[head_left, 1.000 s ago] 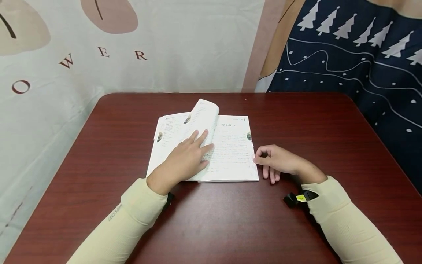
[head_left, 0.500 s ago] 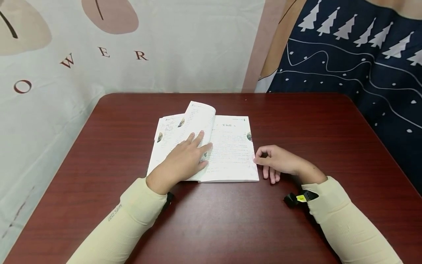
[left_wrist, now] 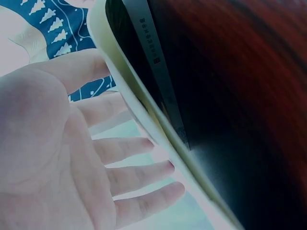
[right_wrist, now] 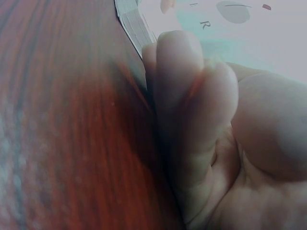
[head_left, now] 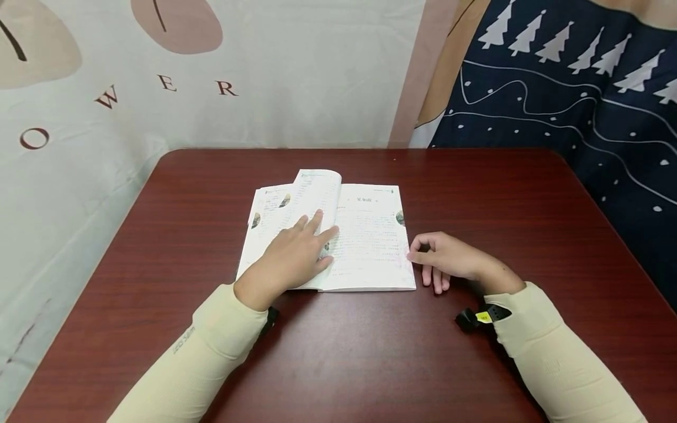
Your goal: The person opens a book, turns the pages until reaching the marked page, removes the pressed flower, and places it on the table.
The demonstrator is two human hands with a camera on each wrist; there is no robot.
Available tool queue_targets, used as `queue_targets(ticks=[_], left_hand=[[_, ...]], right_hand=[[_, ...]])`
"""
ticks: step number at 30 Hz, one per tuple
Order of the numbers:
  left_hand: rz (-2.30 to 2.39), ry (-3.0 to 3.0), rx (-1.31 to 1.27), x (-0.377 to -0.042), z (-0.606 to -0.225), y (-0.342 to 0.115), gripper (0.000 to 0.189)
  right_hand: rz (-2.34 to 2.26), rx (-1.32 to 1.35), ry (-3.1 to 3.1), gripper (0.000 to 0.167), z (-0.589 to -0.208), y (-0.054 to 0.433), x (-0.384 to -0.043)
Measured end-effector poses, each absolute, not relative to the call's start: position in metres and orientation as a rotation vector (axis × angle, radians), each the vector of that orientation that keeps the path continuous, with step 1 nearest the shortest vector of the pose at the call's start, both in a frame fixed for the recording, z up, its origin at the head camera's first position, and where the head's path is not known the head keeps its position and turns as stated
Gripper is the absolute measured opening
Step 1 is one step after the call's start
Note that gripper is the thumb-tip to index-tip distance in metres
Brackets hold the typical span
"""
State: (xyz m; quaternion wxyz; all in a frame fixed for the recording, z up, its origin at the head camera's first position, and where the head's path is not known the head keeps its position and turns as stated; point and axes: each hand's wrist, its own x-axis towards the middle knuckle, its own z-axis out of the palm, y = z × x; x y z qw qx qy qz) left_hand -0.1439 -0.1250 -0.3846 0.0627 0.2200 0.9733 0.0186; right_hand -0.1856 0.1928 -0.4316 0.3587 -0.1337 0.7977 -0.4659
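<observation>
An open, white-paged book (head_left: 372, 241) lies flat on the table (head_left: 370, 352), a leaf (head_left: 322, 188) bowed askew leftward.

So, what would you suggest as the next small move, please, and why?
I'd probably slide the left hand toward the spine to flatten the turned page: its fingers already lie spread on that page, which bulges there.

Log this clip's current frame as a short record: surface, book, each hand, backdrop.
Surface: reddish-brown table
Book: lying open, printed pages showing
Leaf: curled over to the left, jutting past the book's far edge
Left hand: resting on the leaf, fingers spread
Right hand: at the book's right edge; pinching or not, unclear
Backdrop: pale lettered cloth, navy tree-print cloth
</observation>
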Motion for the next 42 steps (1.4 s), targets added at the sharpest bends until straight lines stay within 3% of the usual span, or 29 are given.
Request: queue_targets(ticks=[15, 42], left_hand=[[0.044, 2.865, 0.509, -0.1411, -0.3806, -0.1311, 0.064], [0.109, 2.776, 0.695, -0.1431, -0.3833, -0.1224, 0.068]], right_hand=[[-1.207, -0.352, 2.047, 0.028, -0.4329, 0.1861, -0.187], [-1.198, -0.351, 2.05, 0.027, -0.4296, 0.1912, -0.187]])
